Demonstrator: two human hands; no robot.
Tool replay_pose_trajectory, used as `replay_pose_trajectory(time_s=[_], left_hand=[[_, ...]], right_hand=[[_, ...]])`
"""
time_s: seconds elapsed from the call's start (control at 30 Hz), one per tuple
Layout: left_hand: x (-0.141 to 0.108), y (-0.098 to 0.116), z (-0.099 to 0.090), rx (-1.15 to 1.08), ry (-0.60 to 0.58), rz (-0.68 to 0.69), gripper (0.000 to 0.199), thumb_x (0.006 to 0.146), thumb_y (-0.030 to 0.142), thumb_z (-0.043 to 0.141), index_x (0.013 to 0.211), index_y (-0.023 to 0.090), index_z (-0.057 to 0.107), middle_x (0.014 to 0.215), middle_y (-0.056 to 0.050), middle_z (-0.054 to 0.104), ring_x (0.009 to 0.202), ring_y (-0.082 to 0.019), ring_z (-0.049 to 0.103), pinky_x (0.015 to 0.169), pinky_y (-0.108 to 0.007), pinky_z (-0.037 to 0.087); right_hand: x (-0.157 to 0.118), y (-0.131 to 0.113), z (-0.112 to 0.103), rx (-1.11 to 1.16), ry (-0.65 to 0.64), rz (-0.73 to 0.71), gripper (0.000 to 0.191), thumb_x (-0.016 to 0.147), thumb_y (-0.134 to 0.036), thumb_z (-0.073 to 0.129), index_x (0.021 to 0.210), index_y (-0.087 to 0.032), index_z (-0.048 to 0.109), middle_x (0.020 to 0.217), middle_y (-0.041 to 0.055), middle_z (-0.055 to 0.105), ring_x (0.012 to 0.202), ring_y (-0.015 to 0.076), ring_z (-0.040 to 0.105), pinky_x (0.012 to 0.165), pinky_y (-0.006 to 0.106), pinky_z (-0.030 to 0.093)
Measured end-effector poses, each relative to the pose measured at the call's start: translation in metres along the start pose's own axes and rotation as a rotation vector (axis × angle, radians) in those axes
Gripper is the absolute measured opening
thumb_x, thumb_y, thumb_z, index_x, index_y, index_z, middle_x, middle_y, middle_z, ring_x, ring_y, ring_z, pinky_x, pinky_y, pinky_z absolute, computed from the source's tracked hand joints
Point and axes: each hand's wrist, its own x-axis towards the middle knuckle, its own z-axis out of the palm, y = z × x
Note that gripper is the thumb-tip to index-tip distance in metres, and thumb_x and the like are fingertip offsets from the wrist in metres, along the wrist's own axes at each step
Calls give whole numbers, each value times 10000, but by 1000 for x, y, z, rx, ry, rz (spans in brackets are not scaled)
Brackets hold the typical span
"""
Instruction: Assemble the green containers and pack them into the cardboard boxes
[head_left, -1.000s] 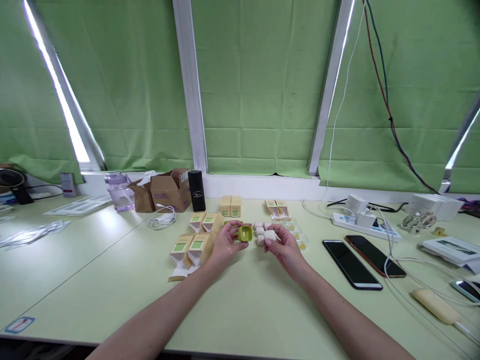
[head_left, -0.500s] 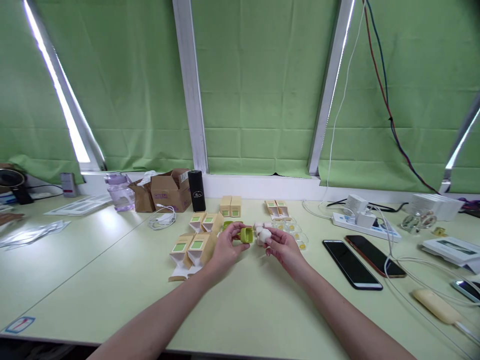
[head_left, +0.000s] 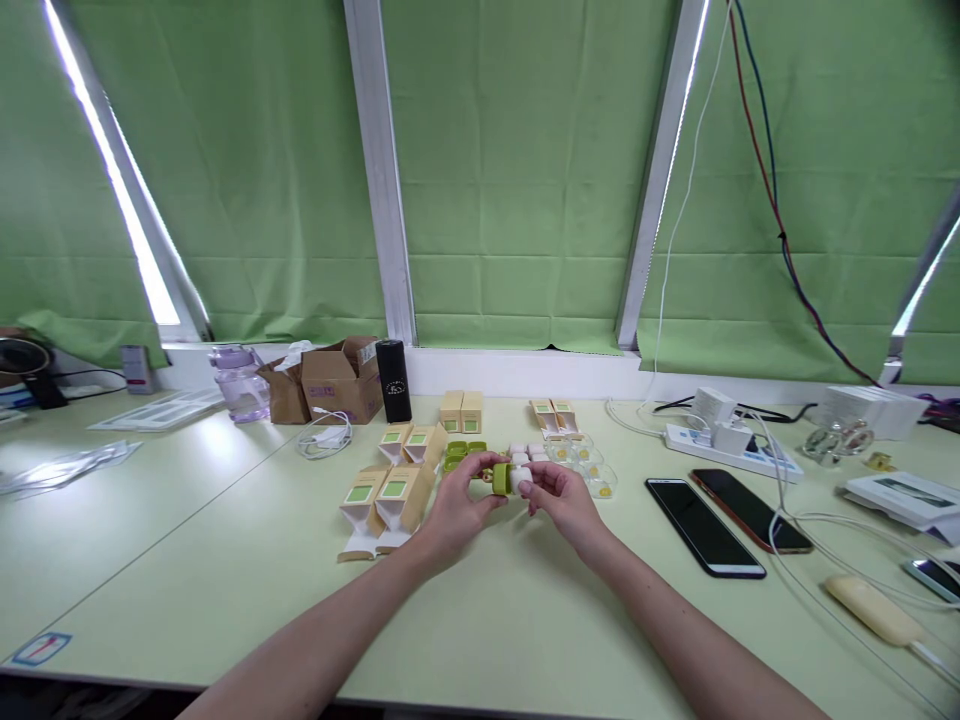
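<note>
Between the fingers of my left hand [head_left: 463, 502] is a small green case [head_left: 501, 479], its side turned toward the right. My right hand [head_left: 561, 498] pinches a small white piece [head_left: 519, 480], which meets the case's right end. Behind my left hand lie several green cases [head_left: 455, 455], partly covered by it. Beyond my right hand stand several small white pieces [head_left: 527, 450] beside a clear plastic tray [head_left: 601, 480] with yellow dots. Open cream boxes with green squares [head_left: 403, 492] rest left of my left hand.
Two closed cream boxes [head_left: 461, 412], a black cylinder [head_left: 394, 382] and a brown carton [head_left: 341, 385] stand at the back. Two phones [head_left: 703, 528], a power strip [head_left: 739, 455] and white cables are on the right. A purple bottle [head_left: 240, 385] stands back left.
The green case and the white piece, apart before, now meet. My left hand has moved slightly right and down. The other person's hand at the far left is gone from view.
</note>
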Motion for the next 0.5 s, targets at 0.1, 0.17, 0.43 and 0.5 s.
replay_pose_trajectory(time_s=[0.1,0.17,0.43,0.5], left_hand=[[-1,3,1,-19,4,15,459,713,123,812,1146,258,741,1174,-62,730,1130,-281,642,1034,-433,489],[-1,4,1,-6,2,21,458,713,117,810,1144,260,743,1167,-63,730,1127,-282,642,1035,-436,487],[-2,4,0,50,-14,55,476,725,99,814,1163,273,742,1182,-68,719,1125,-278,641,1020,-428,489],[-2,4,0,47,-16,63,472,725,101,812,1159,273,744,1177,-68,720,1117,-278,642,1017,-429,492]], right_hand=[[0,2,-1,-27,-13,-15,398,633,-456,921,901,-189,798,744,42,726,654,188,610,542,302,516],[0,4,-1,-42,-14,-28,386,656,-477,904,888,-187,801,740,43,723,650,187,608,543,301,511],[-2,1,0,-70,-41,-41,346,701,-491,861,862,-189,803,652,11,663,585,159,555,544,296,491],[-2,0,0,-76,-51,-32,342,699,-490,857,848,-187,801,643,10,660,574,155,551,545,296,489]])
